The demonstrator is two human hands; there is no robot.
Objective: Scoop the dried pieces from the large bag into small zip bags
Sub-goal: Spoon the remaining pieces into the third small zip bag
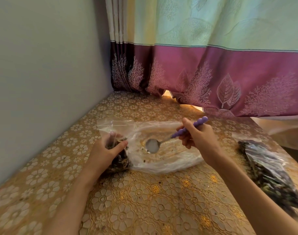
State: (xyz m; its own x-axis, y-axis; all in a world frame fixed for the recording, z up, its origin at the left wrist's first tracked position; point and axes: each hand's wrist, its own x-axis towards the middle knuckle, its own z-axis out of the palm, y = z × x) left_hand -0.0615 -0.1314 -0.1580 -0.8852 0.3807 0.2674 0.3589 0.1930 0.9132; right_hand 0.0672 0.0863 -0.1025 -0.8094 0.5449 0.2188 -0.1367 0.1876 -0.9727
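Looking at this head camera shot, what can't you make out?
- Small zip bag: the left hand covers its middle, so its fill level is hidden.
- Filled bag at right: motion-blurred; its seal is unreadable.
- Spoon bowl: glare hides any contents.
- Large bag: crumpled plastic obscures its opening.

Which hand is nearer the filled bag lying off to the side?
Right. The right hand, holding the spoon, is nearer the filled bag; the left hand is farther off.
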